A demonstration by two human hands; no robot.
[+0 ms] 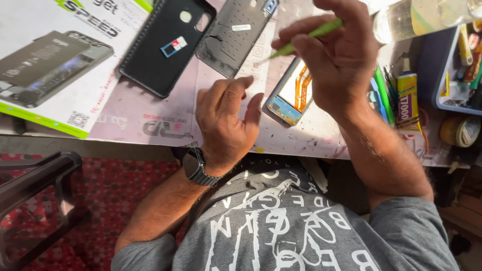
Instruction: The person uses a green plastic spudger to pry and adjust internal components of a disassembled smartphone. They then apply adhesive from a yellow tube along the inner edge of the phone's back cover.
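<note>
Ideally, the green pry tool [306, 37] pinched in the right hand [336, 55] is kept shallow over the opened phone [291, 93], which is steadied on the worktop [150, 120] by the empty, loosely curled left hand [226, 123].

Strong, warm light falls from the far side of the right hand [336, 55], bleaching the pale work mat [311, 135] beyond its fingers and glaring off the clear bottle [416, 17] just past it. Both hands cast soft shadows toward the person. Below the left hand [226, 123], the floor sits dim. The right hand's fingertips are slightly blurred; edges bend mildly.
</note>
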